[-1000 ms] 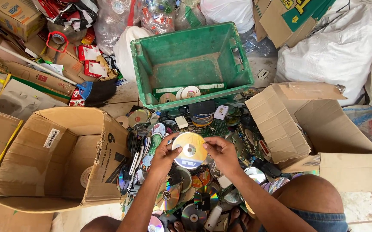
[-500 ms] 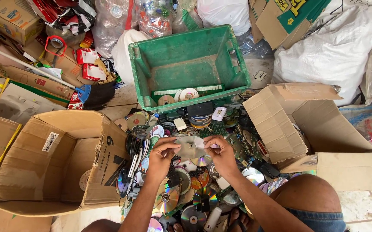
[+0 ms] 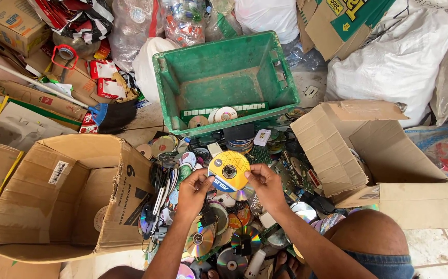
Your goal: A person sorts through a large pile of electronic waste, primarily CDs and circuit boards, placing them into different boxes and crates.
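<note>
Left hand (image 3: 192, 187) and right hand (image 3: 265, 182) pinch a yellow disc (image 3: 228, 171) by its rim above the disc pile (image 3: 218, 232); the light edge-grip could let it slip.

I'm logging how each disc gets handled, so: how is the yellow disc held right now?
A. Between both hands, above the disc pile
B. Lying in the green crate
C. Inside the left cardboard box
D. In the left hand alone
A: the left hand and right hand pinch opposite edges of the yellow disc over the disc pile.
</note>
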